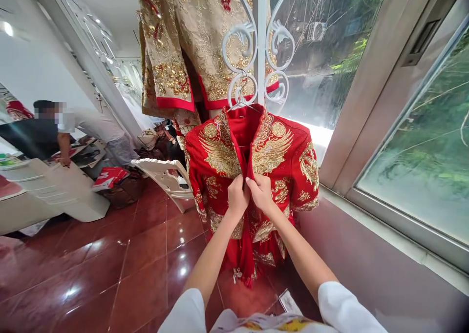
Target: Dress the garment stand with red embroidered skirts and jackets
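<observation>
A red jacket (300, 142) with gold embroidery hangs on a wire hanger (240, 101) in front of me. Its collar is open at the top, and the two front edges meet at chest height. My left hand (238, 196) is closed on the front edge on the left side. Right beside it, my right hand (259, 192) grips the other front edge, thumb on top. The knuckles of both hands nearly touch. Whatever fastener lies between the fingers is hidden. Red tassels (247, 274) hang below the jacket's hem.
The hanger hooks onto a white scrolled metal stand (261, 40). A beige and gold embroidered garment (212, 40) hangs behind. To the left are a white chair (164, 176) and a person (95, 128) bending over a white desk (54, 191). A window (421, 142) runs along the right.
</observation>
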Action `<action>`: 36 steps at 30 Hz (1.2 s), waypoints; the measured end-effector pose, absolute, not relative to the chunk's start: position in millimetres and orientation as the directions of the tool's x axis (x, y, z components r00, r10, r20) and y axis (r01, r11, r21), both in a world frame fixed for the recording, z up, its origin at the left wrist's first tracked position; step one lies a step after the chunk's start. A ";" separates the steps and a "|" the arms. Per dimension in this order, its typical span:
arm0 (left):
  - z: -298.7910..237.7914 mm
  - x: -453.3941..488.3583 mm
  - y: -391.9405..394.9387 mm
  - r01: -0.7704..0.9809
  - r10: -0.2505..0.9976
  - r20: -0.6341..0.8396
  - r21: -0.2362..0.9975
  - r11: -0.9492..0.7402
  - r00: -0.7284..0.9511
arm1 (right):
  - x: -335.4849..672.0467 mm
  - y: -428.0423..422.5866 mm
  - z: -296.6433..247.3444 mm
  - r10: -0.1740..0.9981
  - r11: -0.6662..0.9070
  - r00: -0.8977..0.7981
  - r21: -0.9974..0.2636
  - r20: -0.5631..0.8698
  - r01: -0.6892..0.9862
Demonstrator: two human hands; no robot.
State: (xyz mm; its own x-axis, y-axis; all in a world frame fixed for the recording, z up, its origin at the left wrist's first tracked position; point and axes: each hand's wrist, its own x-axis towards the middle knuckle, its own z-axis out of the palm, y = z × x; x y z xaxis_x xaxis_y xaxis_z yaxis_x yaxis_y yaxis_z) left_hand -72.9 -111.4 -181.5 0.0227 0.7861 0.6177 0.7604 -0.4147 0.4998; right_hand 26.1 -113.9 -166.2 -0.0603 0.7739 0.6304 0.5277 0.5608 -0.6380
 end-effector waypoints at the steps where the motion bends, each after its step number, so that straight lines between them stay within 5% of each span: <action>1: -184.2 -71.9 -109.0 0.740 0.799 0.601 0.543 -0.396 -0.014 | 24.8 -109.3 -166.5 0.784 0.557 -0.074 -0.647 0.616 0.521; 7: -230.2 -76.4 -86.2 0.615 0.914 0.399 0.739 -0.276 -0.070 | 23.3 -76.5 -195.9 0.807 0.497 -0.042 -0.639 0.589 0.587; 12: -298.1 -95.8 -126.6 0.481 0.951 0.225 0.871 -0.100 -0.210 | 36.8 -119.7 -265.5 0.821 0.512 -0.027 -0.714 0.570 0.477; 15: -341.0 -123.9 -160.5 0.306 0.914 0.032 0.946 0.103 -0.405 | 57.6 -159.7 -329.4 0.819 0.124 0.463 -0.892 0.340 0.434; 18: -372.0 -150.9 -176.2 0.070 0.842 -0.197 0.961 0.266 -0.502 | 84.5 -179.9 -375.9 0.656 -0.225 0.744 -0.974 -0.128 0.030; 20: -383.3 -162.5 -175.8 -0.092 0.816 -0.333 0.939 0.330 -0.473 | 98.4 -181.5 -390.3 0.710 -0.229 0.622 -0.944 -0.330 -0.239; 24: -390.5 -168.5 -167.8 -0.380 0.799 -0.483 0.857 0.348 -0.358 | 104.3 -180.3 -396.4 0.833 -0.175 0.387 -0.851 -0.396 -0.495; 31: -385.9 -155.5 -178.8 -0.700 0.782 -0.585 0.651 0.294 -0.216 | 83.9 -202.3 -388.2 0.886 -0.301 0.086 -0.706 -0.455 -0.642; 36: -370.6 -144.8 -187.8 -0.763 0.782 -0.617 0.545 0.348 -0.085 | 72.2 -211.1 -364.5 0.887 -0.394 -0.032 -0.718 -0.461 -0.573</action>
